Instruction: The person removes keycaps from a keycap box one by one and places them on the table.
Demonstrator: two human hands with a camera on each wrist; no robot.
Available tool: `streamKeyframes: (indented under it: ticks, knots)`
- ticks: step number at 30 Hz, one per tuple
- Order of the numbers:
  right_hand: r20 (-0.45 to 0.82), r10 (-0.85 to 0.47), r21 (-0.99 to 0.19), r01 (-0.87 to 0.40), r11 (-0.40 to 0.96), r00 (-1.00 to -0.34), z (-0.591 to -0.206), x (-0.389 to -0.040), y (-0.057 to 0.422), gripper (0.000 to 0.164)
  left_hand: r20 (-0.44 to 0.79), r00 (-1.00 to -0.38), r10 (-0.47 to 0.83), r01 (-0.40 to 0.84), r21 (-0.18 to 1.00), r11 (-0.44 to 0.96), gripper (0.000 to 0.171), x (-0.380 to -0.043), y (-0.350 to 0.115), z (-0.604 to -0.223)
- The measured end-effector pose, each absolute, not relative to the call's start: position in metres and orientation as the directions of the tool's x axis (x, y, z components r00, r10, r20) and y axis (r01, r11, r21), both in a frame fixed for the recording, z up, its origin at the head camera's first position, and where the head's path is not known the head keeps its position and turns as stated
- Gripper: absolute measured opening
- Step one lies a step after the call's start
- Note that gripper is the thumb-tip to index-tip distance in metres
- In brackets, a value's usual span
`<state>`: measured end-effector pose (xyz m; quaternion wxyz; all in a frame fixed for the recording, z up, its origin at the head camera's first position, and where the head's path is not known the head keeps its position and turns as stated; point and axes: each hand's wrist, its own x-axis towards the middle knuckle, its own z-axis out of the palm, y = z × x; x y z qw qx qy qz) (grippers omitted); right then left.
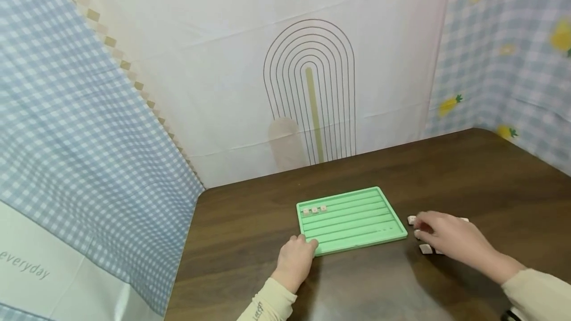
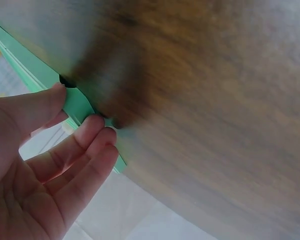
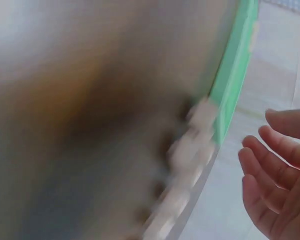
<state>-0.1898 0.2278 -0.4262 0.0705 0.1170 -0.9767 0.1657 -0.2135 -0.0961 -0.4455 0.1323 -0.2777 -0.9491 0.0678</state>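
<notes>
A shallow mint-green tray (image 1: pixel 348 227) with ridged rows lies on the dark wooden table. Three small whitish block-like pieces (image 1: pixel 314 210) sit side by side at the left of its top row. My left hand (image 1: pixel 295 257) grips the tray's near left corner; in the left wrist view, thumb and fingertips (image 2: pixel 92 122) close around the green edge. Right of the tray, my right hand (image 1: pixel 450 236) hovers over several loose white pieces (image 1: pixel 426 249), partly covering them. Those pieces (image 3: pixel 185 155) are blurred in the right wrist view, where the hand's fingers curve loosely with nothing between them.
The brown wooden tabletop (image 1: pixel 241 241) extends around the tray, with rounded far corners. Behind it hangs a pale cloth (image 1: pixel 223 88) with an arch pattern. Blue checked cloth (image 1: pixel 89 113) hangs at the left, and another with pineapples (image 1: pixel 526 63) at the right.
</notes>
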Motion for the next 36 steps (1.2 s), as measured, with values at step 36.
streamKeyframes:
  ticks: [36]
  knots:
    - [0.24,-0.405,-0.171,-0.449,0.877,-0.882,-0.454,-0.312,0.062,0.007,0.196,-0.815,0.545,0.505,-0.221,0.834,0.008,-0.215,-0.101,-0.443]
